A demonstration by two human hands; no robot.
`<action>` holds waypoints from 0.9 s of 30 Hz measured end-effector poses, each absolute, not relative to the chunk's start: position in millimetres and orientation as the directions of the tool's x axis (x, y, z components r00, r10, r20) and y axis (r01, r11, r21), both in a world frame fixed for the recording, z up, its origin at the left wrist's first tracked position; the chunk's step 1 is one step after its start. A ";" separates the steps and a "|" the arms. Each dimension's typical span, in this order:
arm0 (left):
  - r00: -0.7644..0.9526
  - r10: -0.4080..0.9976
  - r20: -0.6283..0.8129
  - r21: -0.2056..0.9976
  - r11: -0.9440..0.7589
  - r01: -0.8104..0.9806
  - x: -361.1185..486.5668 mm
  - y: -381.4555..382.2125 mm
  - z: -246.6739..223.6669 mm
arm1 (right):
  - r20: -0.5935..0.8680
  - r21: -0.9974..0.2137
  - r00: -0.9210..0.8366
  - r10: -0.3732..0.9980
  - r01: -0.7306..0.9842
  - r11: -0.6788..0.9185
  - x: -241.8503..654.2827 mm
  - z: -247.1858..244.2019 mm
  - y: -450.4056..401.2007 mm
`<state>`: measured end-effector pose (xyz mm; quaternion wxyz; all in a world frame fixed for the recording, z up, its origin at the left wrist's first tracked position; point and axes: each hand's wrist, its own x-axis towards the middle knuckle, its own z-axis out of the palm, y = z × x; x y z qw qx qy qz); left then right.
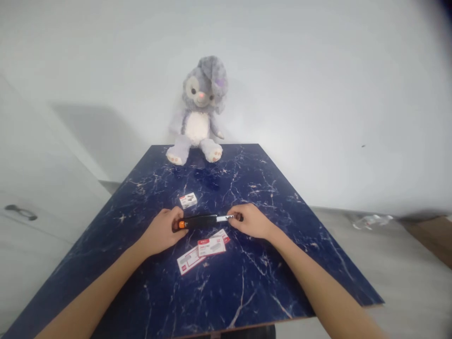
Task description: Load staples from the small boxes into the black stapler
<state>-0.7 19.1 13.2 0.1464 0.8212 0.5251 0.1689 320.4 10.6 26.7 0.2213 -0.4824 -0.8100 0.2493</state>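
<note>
Between my hands, a black stapler (201, 221) with an orange part at its left end is held level above the table. A silver metal piece sticks out of its right end. My left hand (165, 231) is closed round the orange end. The fingers of my right hand (250, 220) pinch the tip of the metal piece, partly hiding it. Just beyond the stapler sits a small white and red box (188, 200) with dark pictures on it. Nearer to me, a flat white and red packet (211, 246) overlaps another flat packet (187, 262) lying slantwise.
The table (247, 282) has a dark blue, white-veined top. A grey plush rabbit (197, 125) sits at its far edge against the white wall (300, 70). A door handle (21, 212) is at the left. Clear plastic (372, 221) lies on the floor at right.
</note>
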 end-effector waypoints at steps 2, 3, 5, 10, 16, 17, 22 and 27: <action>0.398 0.909 0.122 0.419 -0.411 0.810 -1.1 20.5 12.3 | 0.122 -0.599 -0.418 0.901 0.693 0.402 319.5 26.2 11.3; 0.401 0.908 0.123 0.422 -0.414 0.807 -1.2 21.0 12.5 | 0.120 -0.587 -0.402 0.908 0.708 0.392 319.7 26.1 11.6; 0.409 0.905 0.116 0.435 -0.416 0.799 -1.4 21.8 13.5 | 0.116 -0.532 -0.353 0.928 0.767 0.359 321.8 26.1 12.3; 0.407 0.910 0.084 0.468 -0.397 0.790 -2.0 23.7 16.5 | 0.119 -0.314 -0.362 0.925 0.870 0.381 330.8 27.0 12.9; 0.423 0.904 0.066 0.469 -0.402 0.786 -2.9 23.2 19.2 | 0.094 -0.281 -0.490 0.867 0.822 0.495 323.9 22.3 9.8; 0.420 0.905 0.068 0.462 -0.402 0.790 -3.0 22.9 18.9 | 0.095 -0.275 -0.486 0.869 0.826 0.492 322.1 21.3 9.0; 0.418 0.903 0.103 0.430 -0.419 0.800 -3.7 23.0 15.3 | 0.118 -0.184 -0.392 0.912 0.894 0.408 315.6 20.2 5.8; 0.403 0.913 0.058 0.477 -0.380 0.793 -4.3 25.0 17.3 | 0.147 -0.182 -0.421 0.895 0.878 0.443 309.2 16.3 8.1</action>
